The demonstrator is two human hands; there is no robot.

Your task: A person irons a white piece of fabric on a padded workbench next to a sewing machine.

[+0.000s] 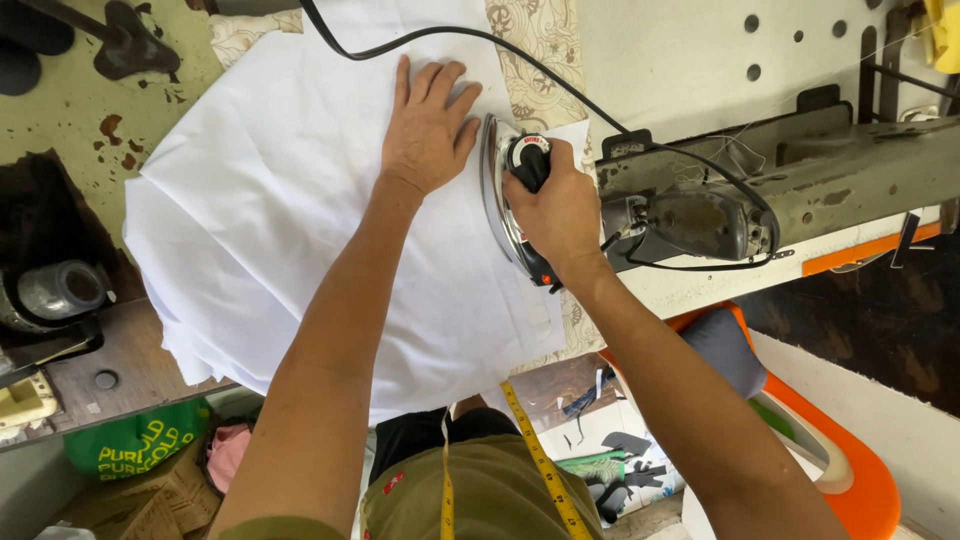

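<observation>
A large piece of white cloth lies spread over a patterned pad on the table. My left hand rests flat on the cloth with fingers spread, just left of an electric iron. My right hand grips the iron's black handle, with the iron's metal sole down on the cloth's right edge. A black cord runs from the iron up across the cloth.
A grey sewing machine lies on its side to the right of the iron. An orange chair stands at lower right. A yellow measuring tape hangs from my neck. A green bag and cardboard sit at lower left.
</observation>
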